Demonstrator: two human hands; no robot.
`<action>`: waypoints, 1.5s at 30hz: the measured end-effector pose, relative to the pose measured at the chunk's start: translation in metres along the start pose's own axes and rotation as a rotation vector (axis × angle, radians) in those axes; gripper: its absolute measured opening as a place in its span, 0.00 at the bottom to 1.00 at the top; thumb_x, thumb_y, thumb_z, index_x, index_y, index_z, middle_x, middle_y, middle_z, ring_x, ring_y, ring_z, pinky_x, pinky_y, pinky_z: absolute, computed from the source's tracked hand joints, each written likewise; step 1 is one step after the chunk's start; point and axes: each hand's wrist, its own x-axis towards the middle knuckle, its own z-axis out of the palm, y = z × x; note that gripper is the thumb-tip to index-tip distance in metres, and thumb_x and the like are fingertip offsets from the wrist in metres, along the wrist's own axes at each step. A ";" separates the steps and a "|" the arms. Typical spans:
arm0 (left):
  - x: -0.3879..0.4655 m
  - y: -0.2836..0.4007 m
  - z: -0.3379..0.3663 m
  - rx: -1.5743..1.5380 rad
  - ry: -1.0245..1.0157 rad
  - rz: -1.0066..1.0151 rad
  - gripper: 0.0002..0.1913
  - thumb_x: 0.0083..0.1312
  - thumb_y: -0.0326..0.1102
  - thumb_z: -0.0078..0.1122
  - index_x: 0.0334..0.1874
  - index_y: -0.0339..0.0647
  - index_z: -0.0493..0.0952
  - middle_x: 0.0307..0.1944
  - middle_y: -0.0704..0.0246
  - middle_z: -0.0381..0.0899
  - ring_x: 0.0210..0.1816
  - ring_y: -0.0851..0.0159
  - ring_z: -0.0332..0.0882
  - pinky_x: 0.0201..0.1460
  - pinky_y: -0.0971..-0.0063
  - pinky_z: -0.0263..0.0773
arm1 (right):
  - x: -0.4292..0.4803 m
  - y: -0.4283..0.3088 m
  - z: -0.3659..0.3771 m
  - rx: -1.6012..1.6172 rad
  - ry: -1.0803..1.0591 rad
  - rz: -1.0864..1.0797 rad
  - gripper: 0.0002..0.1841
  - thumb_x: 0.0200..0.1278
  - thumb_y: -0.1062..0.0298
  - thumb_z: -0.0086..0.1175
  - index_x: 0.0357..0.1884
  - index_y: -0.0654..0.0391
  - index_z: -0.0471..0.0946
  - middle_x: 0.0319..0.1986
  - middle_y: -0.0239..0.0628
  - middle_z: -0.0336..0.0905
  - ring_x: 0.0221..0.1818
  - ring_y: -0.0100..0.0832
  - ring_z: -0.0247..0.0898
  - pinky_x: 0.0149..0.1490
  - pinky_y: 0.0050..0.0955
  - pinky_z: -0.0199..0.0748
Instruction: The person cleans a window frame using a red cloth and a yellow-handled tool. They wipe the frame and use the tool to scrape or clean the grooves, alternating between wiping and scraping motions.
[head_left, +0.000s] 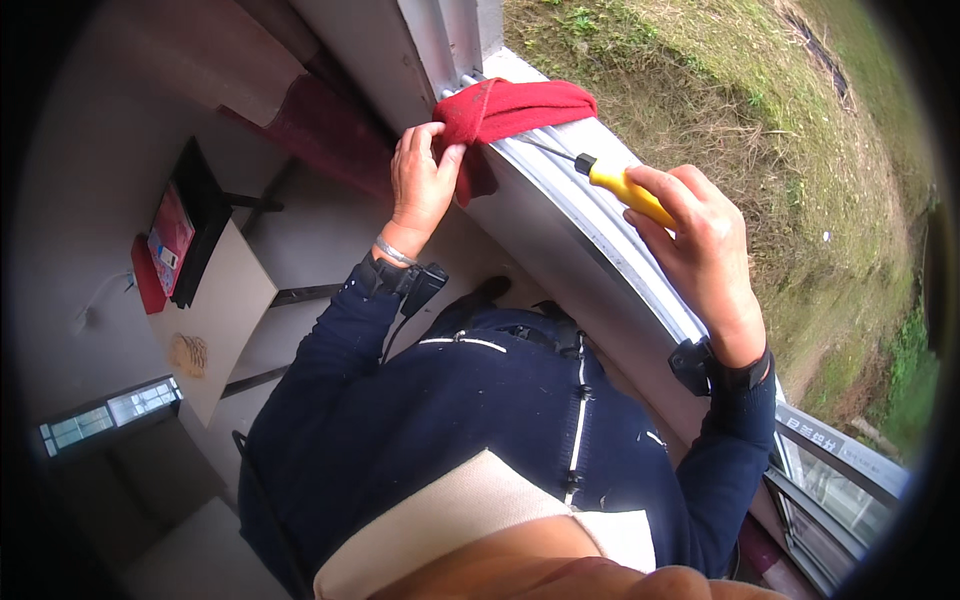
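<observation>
A red cloth (517, 111) lies bunched across the metal window track (592, 214) at the top of the view, one end hanging down inside the sill. My left hand (427, 176) is at its left edge, thumb and fingers on the fabric. In my right hand (697, 240) is a screwdriver with a yellow handle (630, 196) and a black collar. Its thin shaft points up and left to the track, close beneath the cloth; whether the tip touches the cloth or the metal, I cannot tell.
Sliding window frames (840, 450) stand at the lower right. Outside the opening is a grassy slope (712, 97). To the left behind me is a pale table (247, 277) with a black object and a pink-red item on it. A reddish curtain (322, 127) hangs at the upper left.
</observation>
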 end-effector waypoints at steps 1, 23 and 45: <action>0.003 -0.003 -0.003 -0.033 0.029 0.049 0.14 0.71 0.38 0.64 0.52 0.36 0.76 0.45 0.62 0.80 0.47 0.61 0.79 0.55 0.66 0.74 | 0.008 -0.001 0.004 -0.013 -0.017 -0.035 0.18 0.55 0.70 0.68 0.49 0.49 0.81 0.30 0.38 0.74 0.33 0.42 0.77 0.37 0.38 0.75; 0.060 0.004 -0.072 -0.958 0.252 -0.115 0.14 0.81 0.38 0.50 0.56 0.34 0.76 0.50 0.68 0.83 0.51 0.71 0.79 0.59 0.75 0.74 | 0.162 -0.006 0.126 1.493 0.315 0.051 0.10 0.68 0.72 0.62 0.37 0.55 0.70 0.24 0.35 0.81 0.28 0.26 0.81 0.35 0.27 0.81; -0.039 0.066 -0.030 -0.756 -0.676 -0.132 0.11 0.77 0.33 0.54 0.52 0.34 0.79 0.38 0.73 0.82 0.39 0.77 0.74 0.45 0.79 0.71 | 0.013 -0.008 0.013 0.886 0.035 0.277 0.11 0.68 0.75 0.59 0.33 0.55 0.67 0.23 0.29 0.75 0.25 0.18 0.73 0.30 0.20 0.72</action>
